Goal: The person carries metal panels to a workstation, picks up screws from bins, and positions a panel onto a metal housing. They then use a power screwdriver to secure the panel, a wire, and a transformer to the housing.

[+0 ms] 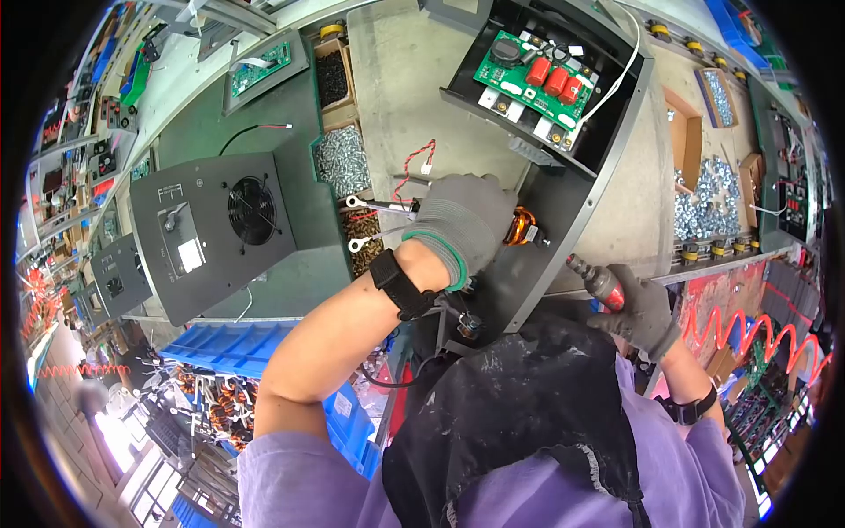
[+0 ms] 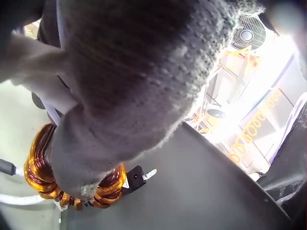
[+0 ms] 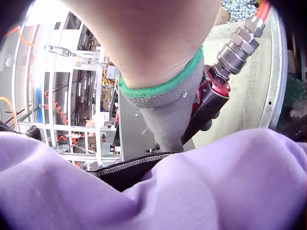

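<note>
My gloved left hand reaches into the black metal case and grips a copper-wound ring coil. In the left wrist view, a gloved finger lies over the middle of the coil, and a small black block with a metal tab sits beside it. Cables with ring terminals stretch out to the left of the hand. Outside the case's near right wall, my gloved right hand holds a red air screwdriver, its tip toward the case. An air-hose coupling shows on the tool in the right wrist view.
A green circuit board with red components fills the case's far end. Left stand bins of screws and a fan panel. Loose nuts and bolts lie right. A coiled red air hose hangs near the right arm.
</note>
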### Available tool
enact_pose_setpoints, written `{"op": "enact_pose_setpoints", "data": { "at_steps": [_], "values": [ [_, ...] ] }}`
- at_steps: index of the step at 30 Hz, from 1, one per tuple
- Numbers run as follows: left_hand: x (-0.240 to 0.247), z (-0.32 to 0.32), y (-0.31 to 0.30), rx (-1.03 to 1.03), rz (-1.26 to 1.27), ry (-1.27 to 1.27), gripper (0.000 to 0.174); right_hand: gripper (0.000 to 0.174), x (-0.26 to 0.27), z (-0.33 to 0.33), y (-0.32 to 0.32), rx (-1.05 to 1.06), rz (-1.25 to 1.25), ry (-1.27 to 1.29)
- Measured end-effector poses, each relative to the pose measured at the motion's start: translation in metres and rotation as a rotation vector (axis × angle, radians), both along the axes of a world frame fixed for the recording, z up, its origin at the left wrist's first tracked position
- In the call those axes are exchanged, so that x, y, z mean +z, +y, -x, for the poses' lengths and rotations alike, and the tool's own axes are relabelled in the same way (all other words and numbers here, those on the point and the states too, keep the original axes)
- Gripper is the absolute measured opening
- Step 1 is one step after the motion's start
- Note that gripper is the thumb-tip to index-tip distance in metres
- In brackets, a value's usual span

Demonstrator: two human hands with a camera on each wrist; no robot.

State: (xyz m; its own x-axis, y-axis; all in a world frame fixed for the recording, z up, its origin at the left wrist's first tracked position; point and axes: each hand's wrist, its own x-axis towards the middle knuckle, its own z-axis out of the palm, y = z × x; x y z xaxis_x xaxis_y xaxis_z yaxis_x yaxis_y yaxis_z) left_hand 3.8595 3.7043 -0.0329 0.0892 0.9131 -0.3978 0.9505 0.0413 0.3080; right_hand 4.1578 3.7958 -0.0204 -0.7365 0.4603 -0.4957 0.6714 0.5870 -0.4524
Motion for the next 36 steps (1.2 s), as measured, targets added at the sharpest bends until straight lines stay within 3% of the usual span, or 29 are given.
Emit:
{"op": "enact_pose_setpoints", "data": {
  "at_steps": [4,9,17,20,22,24,26,27,28,30,33,36],
  "values": [
    [0.0,-0.002,-0.005,0.017,-0.047,-0.072,0.033,0.069,0.002,0.002,0.004,0.065,-0.091,-0.092],
    [0.004,-0.009,-0.004,0.034,-0.039,-0.041,0.032,0.058,-0.006,0.0,0.001,0.089,-0.229,0.049],
    [0.009,-0.007,0.003,0.02,-0.015,0.026,0.03,0.066,-0.017,0.002,0.001,0.111,-0.349,0.144],
    [0.019,0.004,0.012,-0.053,-0.038,0.041,0.037,0.07,-0.011,-0.006,0.003,0.046,-0.323,0.208],
    [0.024,0.024,0.012,0.212,-0.392,-0.524,0.041,0.072,-0.005,-0.012,0.004,-0.013,-0.273,0.203],
    [0.04,0.033,0.018,0.566,-0.078,-1.102,0.033,0.072,0.003,-0.018,0.002,-0.212,-0.082,0.228],
    [0.041,0.023,0.019,0.612,-0.047,-1.33,0.031,0.073,0.02,-0.006,-0.003,-0.291,-0.026,0.263],
    [0.044,0.02,0.019,0.592,-0.036,-1.322,0.031,0.072,0.026,0.004,-0.005,-0.326,0.05,0.346],
    [0.046,0.014,0.016,0.698,-0.005,-1.399,0.03,0.071,0.031,0.015,-0.004,-0.339,0.131,0.421],
    [0.052,0.003,0.022,0.757,0.06,-1.452,0.03,0.07,0.037,0.023,-0.009,-0.374,0.128,0.439],
    [0.054,-0.007,0.023,0.897,0.064,-1.321,0.032,0.064,0.043,0.035,-0.01,-0.315,0.134,0.395],
    [0.056,-0.009,0.019,0.842,0.037,-1.203,0.031,0.063,0.051,0.039,-0.01,-0.323,0.177,0.381]
  ]
}}
